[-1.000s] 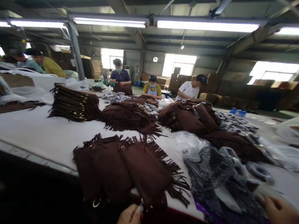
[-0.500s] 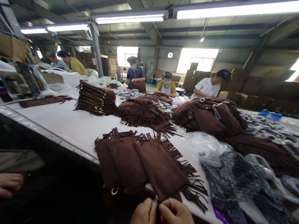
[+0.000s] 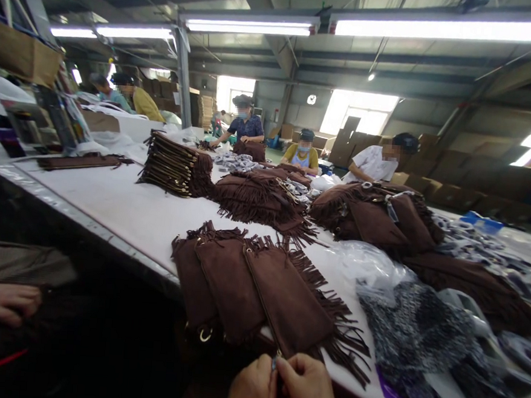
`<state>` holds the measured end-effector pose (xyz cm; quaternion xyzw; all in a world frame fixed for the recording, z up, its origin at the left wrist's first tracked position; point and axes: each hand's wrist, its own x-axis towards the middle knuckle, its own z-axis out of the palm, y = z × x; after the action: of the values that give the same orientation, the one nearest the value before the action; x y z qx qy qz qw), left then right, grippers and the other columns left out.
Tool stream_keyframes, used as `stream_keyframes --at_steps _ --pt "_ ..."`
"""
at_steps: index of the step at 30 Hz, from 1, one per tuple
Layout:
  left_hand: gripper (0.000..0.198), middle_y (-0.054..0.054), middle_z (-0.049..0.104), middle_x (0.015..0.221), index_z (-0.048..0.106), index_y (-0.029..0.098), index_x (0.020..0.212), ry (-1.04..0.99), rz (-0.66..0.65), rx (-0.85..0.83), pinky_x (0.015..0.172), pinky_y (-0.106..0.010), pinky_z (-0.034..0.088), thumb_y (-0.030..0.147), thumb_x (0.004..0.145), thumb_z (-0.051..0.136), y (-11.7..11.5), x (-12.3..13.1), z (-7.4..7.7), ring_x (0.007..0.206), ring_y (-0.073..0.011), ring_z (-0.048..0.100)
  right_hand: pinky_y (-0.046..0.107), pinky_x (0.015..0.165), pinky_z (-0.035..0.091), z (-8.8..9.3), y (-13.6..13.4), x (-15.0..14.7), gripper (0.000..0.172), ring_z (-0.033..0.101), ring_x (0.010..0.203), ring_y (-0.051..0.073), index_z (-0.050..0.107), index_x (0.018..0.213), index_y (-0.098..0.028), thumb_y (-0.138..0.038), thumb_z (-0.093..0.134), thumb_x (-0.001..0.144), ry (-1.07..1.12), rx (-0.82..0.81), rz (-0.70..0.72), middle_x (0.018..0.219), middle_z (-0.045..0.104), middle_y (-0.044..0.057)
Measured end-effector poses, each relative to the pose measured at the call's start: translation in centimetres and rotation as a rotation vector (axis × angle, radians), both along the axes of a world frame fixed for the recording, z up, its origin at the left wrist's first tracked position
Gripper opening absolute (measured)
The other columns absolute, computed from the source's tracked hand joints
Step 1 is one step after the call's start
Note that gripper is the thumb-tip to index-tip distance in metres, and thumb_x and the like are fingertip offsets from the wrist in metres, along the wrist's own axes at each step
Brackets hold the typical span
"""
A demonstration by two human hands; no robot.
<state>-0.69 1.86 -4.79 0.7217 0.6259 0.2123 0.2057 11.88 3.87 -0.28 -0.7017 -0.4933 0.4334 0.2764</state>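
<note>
At the table's front edge, three brown fringed pouches lie overlapping. The rightmost pouch (image 3: pixel 292 298) has a zip along its left side, ending in a small metal piece at its near corner. There my left hand (image 3: pixel 252 385) and my right hand (image 3: pixel 309 384) meet, fingertips pinched together at the zipper pull (image 3: pixel 278 353). A tiny bluish bit (image 3: pixel 274 363) shows between them; my fingers hide the rest. Beside it are the middle pouch (image 3: pixel 229 287) and the left pouch (image 3: pixel 194 279). A gold ring (image 3: pixel 205 335) hangs at the pouches' near end.
Behind are a stack of zipped pouches (image 3: pixel 170 165), a fringed heap (image 3: pixel 256 198) and another pile (image 3: pixel 364 218). To the right lie clear plastic (image 3: pixel 368 261) and speckled black-grey fabric (image 3: pixel 420 325). Another person's hand (image 3: pixel 3 305) is at the left. Several co-workers stand beyond the table.
The view has tilted up slightly. My right hand has drawn closer to my left, both still pinching at the pouch's corner. A person at the back has stretched an arm out sideways.
</note>
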Motion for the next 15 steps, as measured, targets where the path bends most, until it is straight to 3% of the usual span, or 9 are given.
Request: stream_keyframes --at_steps 4,7,10,13,15 --pt "0.034 -0.008 0.071 0.075 0.058 0.021 0.083 0.090 0.072 0.070 0.054 -0.033 0.048 0.028 0.096 0.028 0.0 0.6 -0.9 0.066 -0.0252 0.070 0.024 0.038 0.035 -0.4 0.2 -0.3 0.034 0.051 0.041 0.014 0.049 0.050 -0.023 -0.046 0.055 0.076 -0.108 0.074 0.027 0.044 0.055 -0.001" --pt "0.030 -0.009 0.073 0.072 0.061 0.015 0.108 0.160 0.115 0.156 0.052 -0.034 0.051 0.027 0.095 0.036 -0.2 0.5 -1.0 0.062 -0.0269 0.071 0.025 0.045 0.038 -0.2 0.3 -0.4 0.034 0.055 0.048 0.016 0.047 0.047 -0.024 -0.040 0.057 0.075 -0.201 0.130 0.040 0.045 0.057 0.000" --pt "0.040 -0.010 0.074 0.077 0.050 0.012 0.131 0.220 0.076 0.307 0.056 -0.033 0.055 0.022 0.092 0.044 -0.4 0.2 -1.1 0.064 -0.0252 0.071 0.026 0.046 0.038 0.2 0.4 -0.5 0.035 0.055 0.049 0.017 0.046 0.046 -0.024 -0.041 0.058 0.075 -0.228 0.131 0.041 0.046 0.057 0.000" --pt "0.043 -0.008 0.072 0.081 0.051 0.016 0.129 0.316 -0.022 0.395 0.057 -0.031 0.055 0.011 0.087 0.044 -0.5 0.0 -1.3 0.065 -0.0227 0.069 0.026 0.044 0.037 0.1 0.4 -0.6 0.036 0.053 0.046 0.016 0.046 0.046 -0.024 -0.043 0.056 0.075 -0.200 0.113 0.036 0.045 0.054 -0.001" --pt "0.037 -0.007 0.071 0.081 0.056 0.017 0.121 0.373 -0.016 0.387 0.056 -0.030 0.053 0.010 0.088 0.042 -0.5 -0.1 -1.4 0.065 -0.0224 0.068 0.025 0.043 0.037 -0.2 0.2 -0.6 0.036 0.053 0.045 0.015 0.048 0.046 -0.024 -0.046 0.055 0.074 -0.148 0.116 0.027 0.044 0.054 -0.001"
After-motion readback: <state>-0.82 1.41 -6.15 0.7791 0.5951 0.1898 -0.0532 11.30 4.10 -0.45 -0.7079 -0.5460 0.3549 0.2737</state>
